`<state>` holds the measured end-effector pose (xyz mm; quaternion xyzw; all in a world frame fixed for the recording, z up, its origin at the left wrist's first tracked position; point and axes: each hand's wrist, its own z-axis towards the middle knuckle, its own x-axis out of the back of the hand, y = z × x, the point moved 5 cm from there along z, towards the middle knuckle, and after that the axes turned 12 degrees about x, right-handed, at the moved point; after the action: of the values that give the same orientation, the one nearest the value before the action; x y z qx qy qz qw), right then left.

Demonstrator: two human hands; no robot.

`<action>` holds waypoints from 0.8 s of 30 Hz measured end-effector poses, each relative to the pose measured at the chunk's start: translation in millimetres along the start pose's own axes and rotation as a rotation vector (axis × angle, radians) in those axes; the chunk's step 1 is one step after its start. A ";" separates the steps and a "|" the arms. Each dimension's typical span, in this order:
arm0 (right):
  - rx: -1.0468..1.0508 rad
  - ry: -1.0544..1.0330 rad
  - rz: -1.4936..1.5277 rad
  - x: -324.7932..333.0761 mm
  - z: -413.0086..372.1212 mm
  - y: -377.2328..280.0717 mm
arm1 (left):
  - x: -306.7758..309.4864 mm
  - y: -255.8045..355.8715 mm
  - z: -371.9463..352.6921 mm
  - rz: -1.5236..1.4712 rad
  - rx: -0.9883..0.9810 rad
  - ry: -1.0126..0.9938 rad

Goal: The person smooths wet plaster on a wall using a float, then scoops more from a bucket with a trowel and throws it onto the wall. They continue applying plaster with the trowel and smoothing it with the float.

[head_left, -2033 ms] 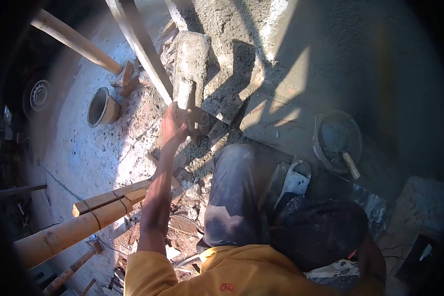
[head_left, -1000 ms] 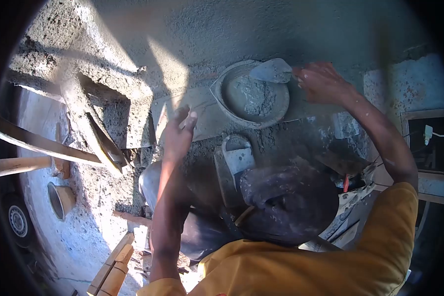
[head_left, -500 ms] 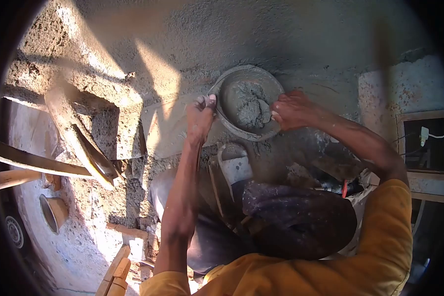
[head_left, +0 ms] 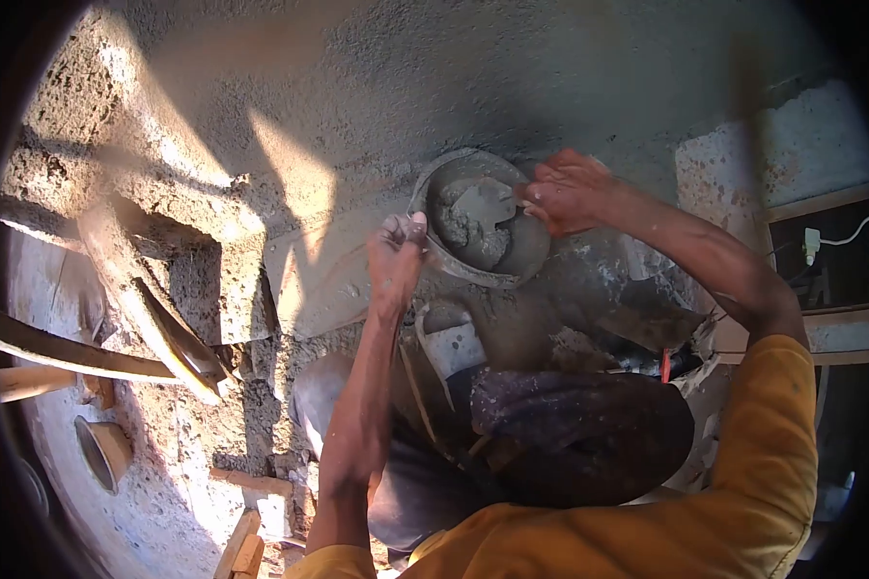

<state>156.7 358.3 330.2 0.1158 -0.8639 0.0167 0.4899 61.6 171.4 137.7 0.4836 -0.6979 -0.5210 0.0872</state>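
A round pan [head_left: 529,249] stands tilted near the plastered surface with wet grey mortar [head_left: 490,249] inside. My left hand [head_left: 396,243] is closed on its left rim, thumb uppermost. A trowel with a mortar-coated blade [head_left: 485,201] lies over the mortar inside the pan. My right hand [head_left: 570,193] is wrapped round the trowel's handle at the pan's upper right rim; the fingers hide most of the handle.
Fresh grey plaster [head_left: 434,77] spreads above the pan. My bent knee [head_left: 589,434] is below it. At left are a curved wooden piece [head_left: 150,309], rough masonry and a small bucket [head_left: 104,452]. A white plug with a cord [head_left: 811,243] hangs at right.
The trowel blade has moved up and left across the pan, turning flatter over the mortar. My right hand has risen slightly. The pan sits a little lower in view.
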 end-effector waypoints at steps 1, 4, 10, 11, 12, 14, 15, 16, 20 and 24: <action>-0.045 0.054 -0.034 14.0 -9.9 6.3 | 0.6 -4.4 2.7 0.018 -0.008 -0.002; -0.009 -0.032 -0.186 -12.9 4.7 40.6 | 3.8 -8.8 12.9 0.039 -0.042 -0.042; -0.238 -0.271 0.594 -117.4 14.4 31.0 | -9.6 -1.1 -13.2 -0.052 -0.020 -0.047; -0.247 -0.299 0.678 -121.8 9.3 35.1 | -10.9 -1.2 -14.7 -0.051 -0.011 -0.044; -0.260 -0.328 0.761 -125.1 3.9 38.4 | -13.0 1.4 -13.8 -0.057 -0.013 -0.038; -0.238 -0.348 0.795 -94.7 -11.9 34.0 | -11.4 -1.9 -12.3 -0.059 -0.010 -0.057; -0.159 -0.246 0.704 -77.2 -16.7 35.2 | -9.1 -4.3 -7.6 -0.050 -0.002 -0.057; -0.081 -0.151 0.605 -58.7 -20.8 38.0 | -10.4 -6.5 -2.8 -0.046 0.007 -0.055; -0.100 0.064 0.169 10.8 -26.4 42.9 | -17.7 4.8 -8.0 -0.016 -0.022 0.002; -0.012 -0.017 0.116 -42.2 12.6 12.1 | -18.6 6.0 -5.0 -0.006 -0.045 -0.009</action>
<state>164.2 376.0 288.8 0.0627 -0.8733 0.0388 0.4815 70.9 182.3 151.9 0.4811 -0.6849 -0.5391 0.0935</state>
